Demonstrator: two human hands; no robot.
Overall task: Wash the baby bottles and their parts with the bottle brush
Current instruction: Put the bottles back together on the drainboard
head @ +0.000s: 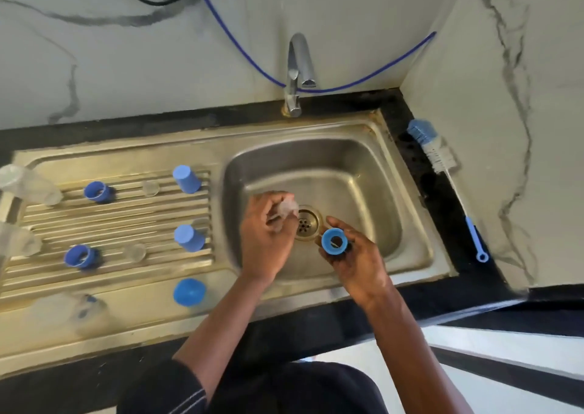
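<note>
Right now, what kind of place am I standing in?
Most likely a home kitchen: a steel sink with a ribbed drainboard, a tap against the wall, and a dark countertop around them.
</note>
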